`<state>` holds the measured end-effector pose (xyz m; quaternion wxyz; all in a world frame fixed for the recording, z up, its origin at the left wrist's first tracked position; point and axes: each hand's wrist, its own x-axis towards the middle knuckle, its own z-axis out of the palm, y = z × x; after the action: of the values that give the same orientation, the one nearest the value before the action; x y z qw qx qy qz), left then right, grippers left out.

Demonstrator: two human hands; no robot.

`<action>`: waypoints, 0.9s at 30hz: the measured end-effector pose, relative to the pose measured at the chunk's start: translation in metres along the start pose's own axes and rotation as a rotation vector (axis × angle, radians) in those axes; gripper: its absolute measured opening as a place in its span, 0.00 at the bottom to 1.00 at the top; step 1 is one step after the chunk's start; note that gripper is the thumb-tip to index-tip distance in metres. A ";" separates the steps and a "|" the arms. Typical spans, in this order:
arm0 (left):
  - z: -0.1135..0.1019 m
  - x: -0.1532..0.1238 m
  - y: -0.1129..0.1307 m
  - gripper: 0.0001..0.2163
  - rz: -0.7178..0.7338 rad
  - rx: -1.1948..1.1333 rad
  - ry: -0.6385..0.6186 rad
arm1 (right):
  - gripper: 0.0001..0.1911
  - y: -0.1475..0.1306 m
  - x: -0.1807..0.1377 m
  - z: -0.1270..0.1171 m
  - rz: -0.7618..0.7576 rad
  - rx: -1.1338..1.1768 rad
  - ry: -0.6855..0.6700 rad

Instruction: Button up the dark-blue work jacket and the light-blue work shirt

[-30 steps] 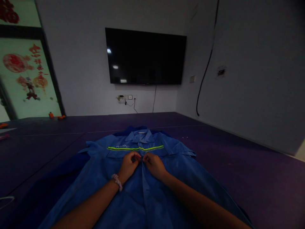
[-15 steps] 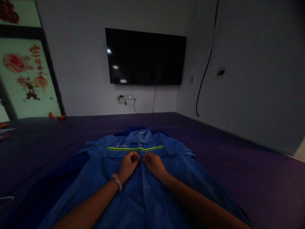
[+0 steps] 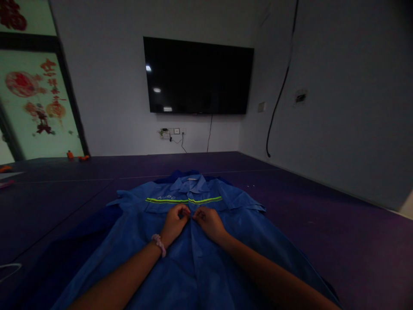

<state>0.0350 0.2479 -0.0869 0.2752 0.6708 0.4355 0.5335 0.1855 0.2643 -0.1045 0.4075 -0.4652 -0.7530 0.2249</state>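
Observation:
A blue work shirt [image 3: 135, 241] with a yellow-green reflective stripe across the chest lies flat, front up, collar away from me, on a dark purple surface [image 3: 338, 241]. My left hand [image 3: 174, 223], with a pale band on its wrist, pinches the left edge of the front placket just below the stripe. My right hand [image 3: 209, 222] pinches the right edge beside it. The fingertips of both hands almost meet at the shirt's centre line. Both hands are closed on the cloth.
A black television [image 3: 198, 75] hangs on the white wall ahead, with a socket and cables [image 3: 171, 132] below it. A black cable [image 3: 280, 86] runs down the right wall. Small orange items [image 3: 77, 156] lie at the far left by a decorated glass panel [image 3: 35, 103].

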 end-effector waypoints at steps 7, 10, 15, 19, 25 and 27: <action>0.000 0.000 -0.001 0.03 -0.008 -0.013 -0.017 | 0.06 0.002 0.002 0.001 0.011 0.084 -0.006; 0.000 0.001 -0.002 0.03 -0.007 -0.024 -0.021 | 0.07 0.005 0.003 0.001 0.014 0.117 -0.025; 0.001 0.001 -0.004 0.02 -0.024 -0.041 -0.033 | 0.08 0.006 0.003 0.001 0.001 0.105 -0.042; 0.000 0.000 -0.002 0.03 -0.031 -0.042 -0.034 | 0.10 0.002 0.001 -0.001 -0.040 0.063 -0.040; 0.000 0.001 -0.005 0.05 -0.053 -0.041 -0.021 | 0.10 -0.002 0.000 -0.002 -0.055 0.060 -0.035; 0.001 0.002 -0.008 0.06 -0.074 -0.061 -0.014 | 0.09 -0.001 0.000 -0.002 -0.041 0.066 -0.039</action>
<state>0.0337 0.2531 -0.0931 0.3182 0.6493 0.4414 0.5314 0.1861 0.2632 -0.1028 0.4126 -0.4314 -0.7623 0.2502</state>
